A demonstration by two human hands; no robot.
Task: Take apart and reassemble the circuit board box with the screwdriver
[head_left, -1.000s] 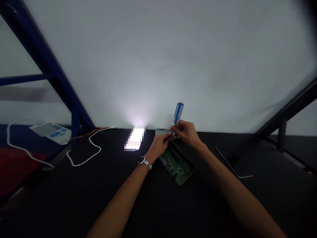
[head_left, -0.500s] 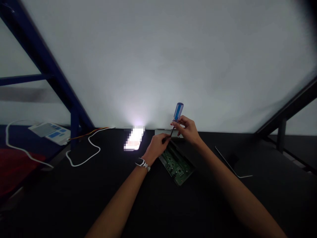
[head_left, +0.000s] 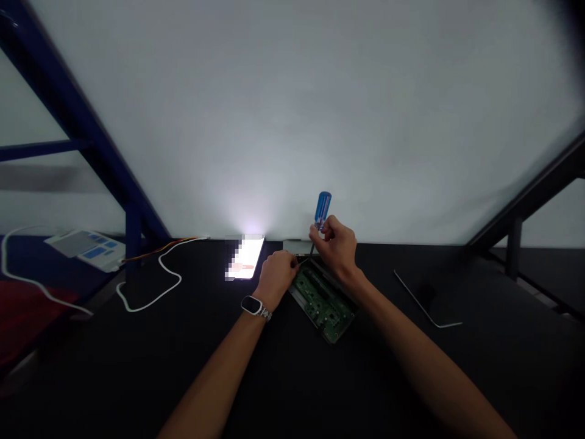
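My right hand [head_left: 339, 247] is closed around the lower part of a screwdriver [head_left: 322, 209] with a clear blue handle. The screwdriver stands nearly upright, its shaft running down to the far end of a green circuit board [head_left: 325, 306]. That board lies slantwise on the black table in a dark metal frame. My left hand [head_left: 276, 274], with a watch [head_left: 252, 304] on the wrist, is closed at the board's far left corner and grips its edge. The fingertips there are partly hidden, and the screwdriver tip is hard to make out.
A phone with a bright screen [head_left: 247, 259] lies left of my left hand. A white cable [head_left: 176, 280] curls farther left, near a white and blue card [head_left: 89, 249]. A thin bent rod [head_left: 418, 300] lies to the right. A pale flat piece [head_left: 297, 246] sits by the wall.
My right hand and the screwdriver have moved slightly left and down, and the screwdriver is more upright. My left hand has shifted left and down, away from the screwdriver shaft to the board's corner.
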